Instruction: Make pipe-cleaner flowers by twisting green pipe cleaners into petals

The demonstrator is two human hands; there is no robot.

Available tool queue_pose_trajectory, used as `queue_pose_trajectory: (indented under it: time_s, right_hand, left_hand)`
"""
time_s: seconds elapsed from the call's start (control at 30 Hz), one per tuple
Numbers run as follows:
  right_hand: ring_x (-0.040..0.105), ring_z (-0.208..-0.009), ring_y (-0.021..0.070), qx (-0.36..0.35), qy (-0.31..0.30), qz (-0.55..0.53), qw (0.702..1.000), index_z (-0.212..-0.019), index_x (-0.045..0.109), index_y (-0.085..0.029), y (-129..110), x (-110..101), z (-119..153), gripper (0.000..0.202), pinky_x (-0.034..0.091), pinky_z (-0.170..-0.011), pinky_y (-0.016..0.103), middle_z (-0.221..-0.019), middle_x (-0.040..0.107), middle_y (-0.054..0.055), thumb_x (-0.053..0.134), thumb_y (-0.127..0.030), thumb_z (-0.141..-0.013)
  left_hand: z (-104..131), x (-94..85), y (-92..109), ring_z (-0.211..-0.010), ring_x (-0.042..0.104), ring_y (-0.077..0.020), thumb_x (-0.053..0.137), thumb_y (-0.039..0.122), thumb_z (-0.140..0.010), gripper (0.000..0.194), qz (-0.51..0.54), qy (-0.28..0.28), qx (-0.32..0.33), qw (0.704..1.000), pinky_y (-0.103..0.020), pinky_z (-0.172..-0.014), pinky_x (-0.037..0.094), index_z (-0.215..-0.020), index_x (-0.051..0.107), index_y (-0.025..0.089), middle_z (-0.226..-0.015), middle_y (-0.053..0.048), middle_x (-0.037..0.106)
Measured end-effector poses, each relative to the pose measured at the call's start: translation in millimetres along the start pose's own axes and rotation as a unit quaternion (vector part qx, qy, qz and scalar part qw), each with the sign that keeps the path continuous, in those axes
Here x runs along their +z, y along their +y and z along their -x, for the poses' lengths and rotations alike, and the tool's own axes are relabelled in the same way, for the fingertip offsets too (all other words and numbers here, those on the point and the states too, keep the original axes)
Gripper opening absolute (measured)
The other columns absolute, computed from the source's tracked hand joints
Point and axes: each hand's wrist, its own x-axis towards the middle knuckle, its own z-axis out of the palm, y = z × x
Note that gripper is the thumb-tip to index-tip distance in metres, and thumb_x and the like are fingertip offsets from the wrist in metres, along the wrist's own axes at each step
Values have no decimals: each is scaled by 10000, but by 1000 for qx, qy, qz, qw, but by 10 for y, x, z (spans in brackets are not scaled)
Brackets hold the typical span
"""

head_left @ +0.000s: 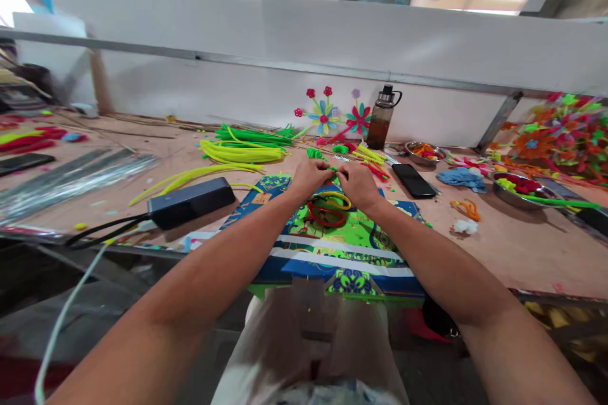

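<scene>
My left hand (310, 178) and my right hand (357, 182) meet above a printed blue and green board (351, 228). Both are closed, fingertips pinching a short green pipe cleaner (334, 169) between them. Just below my hands, scissors with red and yellow handles (327, 216) lie on the board. Small coiled green pieces (314, 153) rest beyond my fingers. Bundles of yellow pipe cleaners (242, 152) and green pipe cleaners (256, 135) lie to the left of my hands.
A dark box-shaped device (191, 202) with cables sits left of the board. Pipe-cleaner flowers (324, 119) and a bottle (380, 119) stand at the back. To the right are a phone (413, 181), a blue cloth (462, 179) and metal bowls (517, 199) of coloured pieces.
</scene>
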Motion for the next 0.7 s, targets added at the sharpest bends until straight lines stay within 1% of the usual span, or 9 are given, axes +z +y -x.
queue_pose_trajectory:
  time_s: [0.03, 0.1, 0.17, 0.2, 0.27, 0.37, 0.5, 0.6, 0.7]
  right_hand:
    - [607, -848, 211, 11, -1, -11, 1000, -807, 675, -153, 3, 5, 0, 133, 424, -775, 300, -855, 688, 90, 547, -172, -836]
    - [616, -767, 192, 59, -6, -59, 996, -765, 671, -155, 11, 12, -4, 133, 430, -725, 287, -775, 685, 62, 551, -169, -821]
    - [611, -686, 169, 111, -5, -122, 986, -736, 661, -160, 16, 15, -11, 141, 430, -677, 273, -691, 666, 27, 544, -172, -813]
    - [607, -666, 160, 125, 2, -148, 981, -728, 655, -162, 17, 13, -15, 141, 430, -668, 267, -669, 657, 15, 542, -177, -811]
    - [602, -667, 148, 125, 31, -180, 975, -728, 642, -165, 14, 5, -24, 124, 433, -673, 262, -682, 656, 6, 554, -196, -810]
    - [593, -690, 137, 97, 75, -202, 972, -769, 630, -166, 7, -16, -35, 77, 435, -677, 258, -753, 666, 14, 587, -219, -805]
    - [581, -685, 142, 82, 69, -195, 975, -749, 637, -168, 13, -37, -43, 60, 423, -664, 262, -739, 664, 17, 612, -210, -785]
    - [579, -660, 143, 102, 72, -193, 973, -711, 639, -168, 37, -20, -52, 90, 421, -663, 268, -701, 659, 16, 610, -222, -776]
    - [575, -618, 139, 132, 81, -226, 962, -704, 630, -167, 75, 26, -66, 124, 425, -637, 266, -652, 643, 6, 596, -260, -780]
  left_hand:
    - [0, 4, 3, -490, 547, -105, 668, 203, -674, 65, -9, 2, 3, 1000, -205, -501, 420, -703, 687, 147, -524, 20, 606]
    - [-13, 17, -5, -534, 562, -110, 673, 191, -654, 80, -19, 18, 13, 1000, -210, -535, 433, -722, 675, 148, -567, 21, 625]
    - [-35, 30, -24, -571, 574, -113, 688, 184, -632, 117, -11, 32, 25, 999, -217, -569, 449, -741, 660, 151, -607, 19, 642]
    - [-44, 34, -34, -576, 576, -113, 691, 190, -631, 128, -1, 32, 28, 999, -221, -580, 455, -748, 655, 153, -613, 19, 643]
    - [-51, 33, -48, -556, 567, -110, 681, 210, -649, 119, 22, 24, 25, 999, -224, -574, 454, -748, 648, 154, -591, 20, 628]
    - [-30, 20, -41, -503, 526, -96, 652, 228, -673, 96, 30, 9, 22, 999, -211, -523, 415, -725, 655, 148, -539, 24, 594]
    - [3, 25, -20, -479, 472, -78, 674, 269, -672, 125, 35, -11, 30, 999, -201, -486, 361, -694, 671, 146, -513, 35, 561]
    - [-10, 44, -38, -469, 454, -69, 721, 310, -665, 175, 115, -11, 15, 993, -203, -487, 358, -698, 663, 148, -510, 39, 544]
    - [-35, 57, -76, -502, 507, -78, 757, 358, -663, 244, 197, -25, -16, 980, -210, -515, 404, -729, 664, 142, -566, 11, 592]
